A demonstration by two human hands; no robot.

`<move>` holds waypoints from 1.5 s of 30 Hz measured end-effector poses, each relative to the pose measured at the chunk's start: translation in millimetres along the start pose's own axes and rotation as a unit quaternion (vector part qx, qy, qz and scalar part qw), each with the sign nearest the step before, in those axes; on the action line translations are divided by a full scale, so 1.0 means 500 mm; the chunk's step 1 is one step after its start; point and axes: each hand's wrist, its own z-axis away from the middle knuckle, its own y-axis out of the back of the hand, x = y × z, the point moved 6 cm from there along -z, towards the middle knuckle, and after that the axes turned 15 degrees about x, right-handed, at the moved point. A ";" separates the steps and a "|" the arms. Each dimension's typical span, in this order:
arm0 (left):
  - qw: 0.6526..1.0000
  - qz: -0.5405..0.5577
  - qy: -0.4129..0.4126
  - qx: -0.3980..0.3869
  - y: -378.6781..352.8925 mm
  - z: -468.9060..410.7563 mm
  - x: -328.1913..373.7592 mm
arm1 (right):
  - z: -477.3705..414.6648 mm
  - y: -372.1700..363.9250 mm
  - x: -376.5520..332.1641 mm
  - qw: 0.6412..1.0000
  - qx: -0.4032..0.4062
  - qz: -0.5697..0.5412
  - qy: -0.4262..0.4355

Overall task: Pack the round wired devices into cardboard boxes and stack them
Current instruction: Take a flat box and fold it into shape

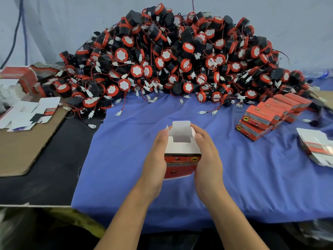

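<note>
A wide strip of blue cloth (234, 177) lies bare around the hands, bounded at the back by a tall heap of round black and red wired devices (171, 56) and on the left by the black tabletop (54, 168) with its brown cardboard sheet (23, 147). Closed red cardboard boxes (266, 118) lean in stacked rows at the right, near flat white box blanks (317, 147); more blanks (27, 114) lie far left. The red and white cardboard box (182, 154) is at centre above the cloth, top flaps open, white card showing inside. The left hand (156, 159) and right hand (207, 159) clasp its opposite sides, fingers wrapped forward to the flaps.
</note>
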 end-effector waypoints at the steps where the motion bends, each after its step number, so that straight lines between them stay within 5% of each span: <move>1: 1.000 -0.002 -0.001 -0.004 0.000 0.000 0.000 | 0.001 0.000 0.000 1.000 -0.002 -0.002 0.001; 9: 0.998 -0.041 -0.023 -0.031 -0.003 0.003 0.014 | 0.011 0.002 0.006 1.000 -0.003 -0.028 -0.015; 15: 0.977 0.124 0.113 -0.133 -0.013 0.026 0.024 | 0.004 0.009 -0.002 0.999 0.015 -0.040 -0.034; 19: 0.970 0.148 0.105 -0.160 -0.018 0.033 0.030 | 0.001 0.009 -0.015 0.999 -0.012 -0.038 -0.032; 29: 0.976 0.135 0.086 -0.145 -0.018 0.037 0.033 | 0.006 0.008 -0.030 0.996 -0.060 0.057 0.034; 45: 0.986 0.104 0.082 -0.103 -0.018 0.036 0.032 | 0.011 0.018 -0.022 0.996 -0.070 0.042 0.019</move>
